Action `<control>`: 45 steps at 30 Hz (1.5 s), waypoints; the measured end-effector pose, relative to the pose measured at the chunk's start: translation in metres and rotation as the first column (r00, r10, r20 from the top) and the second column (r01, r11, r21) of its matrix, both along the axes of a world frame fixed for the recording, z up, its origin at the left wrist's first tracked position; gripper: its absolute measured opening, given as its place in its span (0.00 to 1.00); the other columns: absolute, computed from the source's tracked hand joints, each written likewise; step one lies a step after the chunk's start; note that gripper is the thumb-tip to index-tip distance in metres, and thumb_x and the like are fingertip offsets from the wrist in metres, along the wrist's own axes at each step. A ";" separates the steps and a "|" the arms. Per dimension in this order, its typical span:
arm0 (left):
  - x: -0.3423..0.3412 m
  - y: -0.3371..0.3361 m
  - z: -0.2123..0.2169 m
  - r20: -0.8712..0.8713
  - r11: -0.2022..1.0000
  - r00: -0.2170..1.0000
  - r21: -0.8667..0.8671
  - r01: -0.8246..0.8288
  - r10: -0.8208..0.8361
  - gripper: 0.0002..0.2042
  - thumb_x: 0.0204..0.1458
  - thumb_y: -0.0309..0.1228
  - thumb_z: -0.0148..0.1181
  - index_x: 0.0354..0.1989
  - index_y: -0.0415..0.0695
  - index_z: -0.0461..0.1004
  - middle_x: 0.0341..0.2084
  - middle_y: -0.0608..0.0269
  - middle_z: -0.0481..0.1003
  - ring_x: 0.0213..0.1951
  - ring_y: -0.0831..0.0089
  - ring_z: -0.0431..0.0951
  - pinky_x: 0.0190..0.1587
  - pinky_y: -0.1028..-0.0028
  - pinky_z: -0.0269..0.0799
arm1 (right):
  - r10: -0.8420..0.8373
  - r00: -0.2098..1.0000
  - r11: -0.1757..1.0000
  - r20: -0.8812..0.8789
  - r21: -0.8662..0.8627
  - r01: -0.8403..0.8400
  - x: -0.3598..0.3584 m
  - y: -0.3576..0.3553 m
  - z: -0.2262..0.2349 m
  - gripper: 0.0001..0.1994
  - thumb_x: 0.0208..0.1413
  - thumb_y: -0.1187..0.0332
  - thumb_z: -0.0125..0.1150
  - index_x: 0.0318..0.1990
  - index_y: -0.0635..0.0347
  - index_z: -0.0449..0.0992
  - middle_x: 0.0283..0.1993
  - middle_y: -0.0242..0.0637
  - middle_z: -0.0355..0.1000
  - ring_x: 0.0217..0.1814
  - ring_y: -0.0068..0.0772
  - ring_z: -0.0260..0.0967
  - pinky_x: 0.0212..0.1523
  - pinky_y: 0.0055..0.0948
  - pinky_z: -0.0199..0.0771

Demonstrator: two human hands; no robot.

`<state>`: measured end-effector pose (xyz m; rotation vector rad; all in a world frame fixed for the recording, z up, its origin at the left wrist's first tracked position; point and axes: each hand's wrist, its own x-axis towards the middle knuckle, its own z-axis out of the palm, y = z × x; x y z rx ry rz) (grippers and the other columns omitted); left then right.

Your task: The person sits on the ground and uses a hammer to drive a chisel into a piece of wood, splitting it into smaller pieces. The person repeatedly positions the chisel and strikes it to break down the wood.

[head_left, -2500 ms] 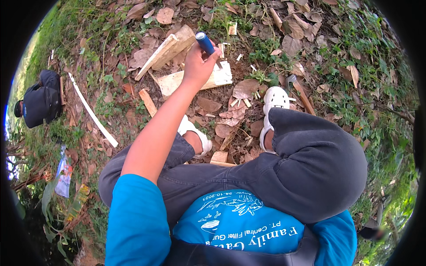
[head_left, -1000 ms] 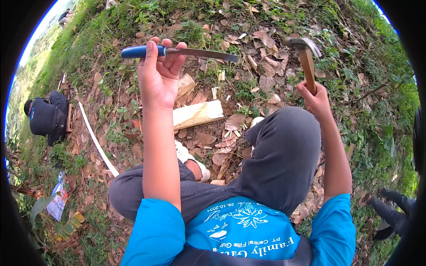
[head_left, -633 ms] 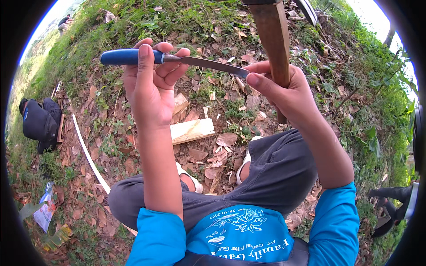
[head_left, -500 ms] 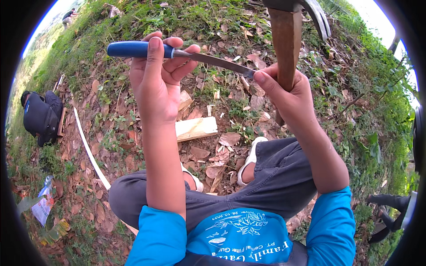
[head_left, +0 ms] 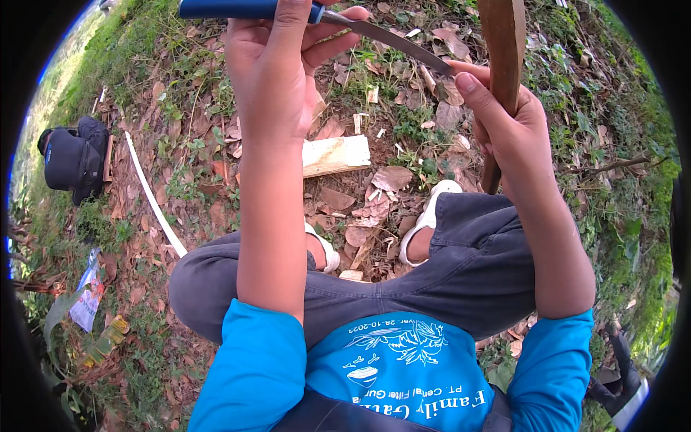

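My left hand [head_left: 277, 72] is closed around the blue handle of a wood chisel [head_left: 392, 43], raised near the top edge of the view. The metal blade slants down to the right. At the blade's tip, the thumb and forefinger of my right hand [head_left: 507, 115] touch or pinch the end. That same hand wraps round the wooden handle of a hammer [head_left: 504, 43], held upright; its head is cut off by the upper edge. Below the chisel, a pale block of wood [head_left: 337, 155] lies on the ground between my hands.
Dry leaves and wood chips cover the sloping ground before my bent legs. A black bag [head_left: 75, 160] sits at the left, with a long pale strip [head_left: 151, 191] beside it. Lower left lies a plastic bag [head_left: 88, 295]. Dark objects [head_left: 619, 374] show at the lower right.
Both hands, with the chisel and hammer, now appear higher and farther right in the view. The hammer head has left the picture. The ground has also shifted as the view moved.
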<state>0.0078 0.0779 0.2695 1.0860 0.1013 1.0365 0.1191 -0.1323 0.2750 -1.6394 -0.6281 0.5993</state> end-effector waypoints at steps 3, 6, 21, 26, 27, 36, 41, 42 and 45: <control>0.008 0.015 -0.015 -0.168 0.983 0.971 0.099 -0.153 0.168 0.13 0.64 0.36 0.61 0.51 0.45 0.69 0.37 0.55 0.80 0.40 0.62 0.87 0.28 0.80 0.85 | 0.030 0.998 0.999 -0.052 -0.014 -0.031 0.004 -0.001 -0.001 0.16 0.63 0.57 0.66 0.50 0.58 0.82 0.20 0.14 0.59 0.20 0.06 0.51 0.22 0.16 0.49; 0.010 0.039 -0.071 -0.425 0.932 0.882 0.359 -0.043 0.205 0.12 0.62 0.33 0.63 0.46 0.39 0.72 0.37 0.56 0.81 0.42 0.66 0.85 0.40 0.76 0.86 | 0.048 0.992 0.998 -0.114 -0.029 -0.052 0.002 0.001 -0.007 0.17 0.66 0.58 0.61 0.56 0.58 0.78 0.19 0.16 0.54 0.17 0.08 0.48 0.20 0.14 0.47; -0.023 0.019 -0.250 -0.922 0.871 0.369 0.271 0.409 0.114 0.13 0.56 0.36 0.68 0.46 0.44 0.77 0.39 0.59 0.83 0.43 0.65 0.82 0.50 0.66 0.75 | 0.115 0.990 0.982 -0.076 -0.144 -0.125 0.001 0.004 -0.026 0.15 0.65 0.58 0.62 0.51 0.60 0.77 0.21 0.15 0.57 0.19 0.07 0.51 0.22 0.15 0.51; -0.025 0.016 -0.254 -0.912 0.862 0.386 0.305 0.405 0.141 0.13 0.57 0.37 0.67 0.45 0.44 0.77 0.38 0.58 0.82 0.42 0.62 0.82 0.48 0.65 0.75 | 0.150 0.989 0.973 -0.010 -0.178 -0.149 0.000 0.005 -0.037 0.21 0.61 0.51 0.64 0.48 0.61 0.79 0.26 0.22 0.65 0.26 0.14 0.60 0.27 0.23 0.58; -0.024 0.014 -0.251 -0.912 0.858 0.387 0.304 0.414 0.136 0.13 0.57 0.37 0.67 0.45 0.44 0.77 0.38 0.57 0.82 0.42 0.61 0.82 0.48 0.64 0.75 | 0.155 0.988 0.971 0.005 -0.182 -0.152 -0.001 0.005 -0.038 0.20 0.61 0.51 0.64 0.48 0.61 0.79 0.25 0.22 0.65 0.26 0.13 0.59 0.27 0.23 0.58; -0.029 0.006 -0.253 -0.882 0.825 0.444 0.364 0.432 0.157 0.13 0.56 0.36 0.66 0.44 0.43 0.77 0.34 0.55 0.81 0.38 0.61 0.82 0.45 0.64 0.75 | 0.195 0.979 0.935 -0.055 -0.291 -0.202 -0.004 0.008 -0.042 0.19 0.62 0.53 0.64 0.48 0.61 0.79 0.26 0.22 0.65 0.26 0.13 0.59 0.26 0.22 0.57; -0.028 0.006 -0.247 -0.875 0.856 0.470 0.330 0.399 0.118 0.12 0.57 0.36 0.66 0.44 0.43 0.77 0.33 0.55 0.81 0.36 0.62 0.82 0.44 0.65 0.75 | 0.199 0.979 0.942 -0.047 -0.268 -0.204 -0.012 0.010 -0.035 0.18 0.62 0.55 0.64 0.49 0.61 0.80 0.26 0.23 0.66 0.26 0.13 0.60 0.27 0.22 0.58; -0.027 0.006 -0.243 -0.880 0.850 0.457 0.336 0.406 0.130 0.12 0.57 0.36 0.66 0.44 0.43 0.77 0.32 0.55 0.81 0.36 0.63 0.82 0.44 0.65 0.75 | 0.199 0.979 0.944 -0.044 -0.260 -0.203 -0.011 0.010 -0.035 0.18 0.62 0.55 0.64 0.49 0.61 0.80 0.26 0.23 0.67 0.26 0.13 0.60 0.27 0.22 0.59; -0.026 0.004 -0.240 -0.886 0.837 0.437 0.353 0.417 0.155 0.12 0.57 0.35 0.66 0.44 0.42 0.77 0.31 0.56 0.81 0.35 0.63 0.82 0.43 0.65 0.76 | 0.213 0.976 0.939 -0.041 -0.266 -0.216 -0.010 0.009 -0.038 0.18 0.62 0.55 0.64 0.49 0.62 0.80 0.27 0.24 0.69 0.27 0.14 0.61 0.28 0.22 0.60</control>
